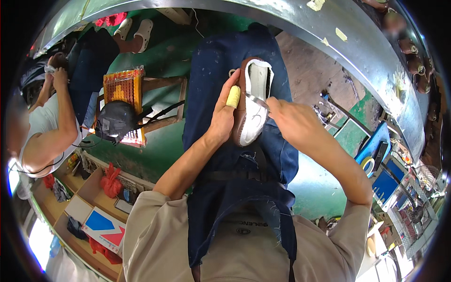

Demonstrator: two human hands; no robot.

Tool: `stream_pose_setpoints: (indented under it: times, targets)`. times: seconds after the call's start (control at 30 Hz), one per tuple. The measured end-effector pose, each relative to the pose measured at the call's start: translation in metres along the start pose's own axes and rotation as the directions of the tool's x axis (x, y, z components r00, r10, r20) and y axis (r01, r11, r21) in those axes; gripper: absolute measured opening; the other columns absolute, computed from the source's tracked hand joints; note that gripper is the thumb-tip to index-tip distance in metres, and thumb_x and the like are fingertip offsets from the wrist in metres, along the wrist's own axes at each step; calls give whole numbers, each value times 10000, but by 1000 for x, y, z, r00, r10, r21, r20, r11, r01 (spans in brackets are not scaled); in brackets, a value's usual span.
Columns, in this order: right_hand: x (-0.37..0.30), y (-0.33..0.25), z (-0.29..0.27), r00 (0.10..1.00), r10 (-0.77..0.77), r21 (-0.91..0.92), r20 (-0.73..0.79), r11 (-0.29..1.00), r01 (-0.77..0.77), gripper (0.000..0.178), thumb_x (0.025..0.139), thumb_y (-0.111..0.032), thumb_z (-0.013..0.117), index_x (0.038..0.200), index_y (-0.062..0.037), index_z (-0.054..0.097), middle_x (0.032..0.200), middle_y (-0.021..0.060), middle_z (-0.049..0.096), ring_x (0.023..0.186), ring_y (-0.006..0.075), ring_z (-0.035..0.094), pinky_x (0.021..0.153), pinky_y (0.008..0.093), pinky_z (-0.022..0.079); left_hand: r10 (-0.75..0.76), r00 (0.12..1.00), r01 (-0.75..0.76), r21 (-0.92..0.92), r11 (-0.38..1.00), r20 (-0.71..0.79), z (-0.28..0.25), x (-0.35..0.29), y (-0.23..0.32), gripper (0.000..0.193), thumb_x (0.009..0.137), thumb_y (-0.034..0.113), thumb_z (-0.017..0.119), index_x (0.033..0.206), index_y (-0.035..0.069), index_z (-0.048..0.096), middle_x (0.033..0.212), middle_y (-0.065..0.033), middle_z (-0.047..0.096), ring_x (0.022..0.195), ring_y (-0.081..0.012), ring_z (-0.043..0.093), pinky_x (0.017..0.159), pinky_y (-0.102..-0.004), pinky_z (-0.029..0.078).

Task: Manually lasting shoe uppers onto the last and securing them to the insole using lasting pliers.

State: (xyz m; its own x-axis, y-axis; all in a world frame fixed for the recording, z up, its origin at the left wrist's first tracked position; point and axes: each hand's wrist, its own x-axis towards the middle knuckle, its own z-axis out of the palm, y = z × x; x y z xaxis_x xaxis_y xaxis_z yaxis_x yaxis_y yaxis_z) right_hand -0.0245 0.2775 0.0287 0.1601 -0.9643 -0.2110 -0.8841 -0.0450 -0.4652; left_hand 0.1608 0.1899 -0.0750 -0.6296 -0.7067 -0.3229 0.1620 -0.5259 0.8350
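Observation:
A brown shoe with a white lining or upper (pixel 256 110) lies lengthwise over my lap, on the dark blue apron (pixel 211 66). My left hand (pixel 224 110) grips its left side, fingers along the brown edge; yellow tape (pixel 233 97) wraps the thumb. My right hand (pixel 289 117) is closed round a thin metal tool (pixel 256 100), perhaps a knife or awl. Its pale blade crosses the shoe's middle, with the tip near the left edge. The tool's handle is hidden in my fist.
A metal-edged bench (pixel 300 19) curves across the far side, with brown shoes (pixel 416 65) at the right. On the left, a co-worker (pixel 51 127) sits beside a stool with a beaded seat cover (pixel 123 89) and a black bag (pixel 115 120). Wooden compartments (pixel 89 192) stand lower left.

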Motion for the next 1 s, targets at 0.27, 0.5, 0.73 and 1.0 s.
stream_pose_setpoints:
  times: [0.27, 0.5, 0.73, 1.0]
  targets:
    - [-7, -31, 42, 922, 383, 415, 58, 830, -371, 244, 1060, -232, 547, 983, -1, 524, 744, 175, 681, 674, 349, 699, 581, 447, 523, -133, 977, 149, -87, 985, 168, -6, -4, 16, 745, 1060, 105, 512, 1679, 94, 97, 1735, -124, 144, 1595, -241, 147, 1279, -356, 151]
    - [-14, -23, 14, 830, 480, 562, 285, 617, -550, 252, 1067, -279, 546, 1046, -27, 542, 833, 129, 703, 707, 308, 698, 585, 398, 510, 20, 970, -139, 483, 865, 243, -10, 5, 12, 1018, 882, -83, 649, 1678, 103, 42, 1666, -213, 228, 1549, -327, 260, 1250, -393, 246]
    - [19, 0, 37, 958, 273, 69, -84, 961, -267, 259, 1042, -303, 577, 1056, -45, 549, 733, 162, 664, 659, 358, 676, 584, 445, 507, 5, 939, -199, 532, 823, 343, -16, 3, 7, 1222, 719, -139, 691, 1667, 81, -50, 1659, -243, 163, 1573, -392, 150, 1275, -437, 176]
    - [-41, 2, -7, 591, 357, 679, 723, -213, -702, 466, 1047, -447, 593, 1227, -20, 641, 801, 46, 689, 642, 111, 631, 558, 259, 469, 132, 908, -345, 528, 776, 399, -3, -6, 38, 1196, 768, -70, 792, 1672, 97, 28, 1696, -196, 190, 1559, -347, 223, 1268, -413, 190]
